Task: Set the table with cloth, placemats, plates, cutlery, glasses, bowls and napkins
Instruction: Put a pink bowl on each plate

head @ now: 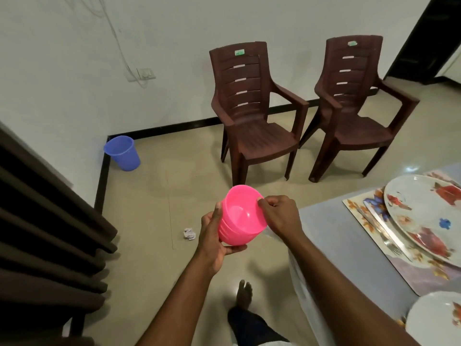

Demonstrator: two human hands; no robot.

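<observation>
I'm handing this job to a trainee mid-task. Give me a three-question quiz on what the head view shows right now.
1. True or false: the pink bowls already sit on the table.
2. Which hand pinches the top bowl's rim? A) left hand B) right hand
3. Fill in: the floral plate lies on a ____.

Key: 1 false, they are a nested stack held above the floor. 2 B; the left hand cups the stack from below. 3 placemat.

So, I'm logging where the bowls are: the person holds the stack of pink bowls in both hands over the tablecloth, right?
Not quite. In the head view both hands do hold the stack of pink bowls, left hand underneath and right hand pinching the rim, but over the floor, beside the tablecloth.
</observation>
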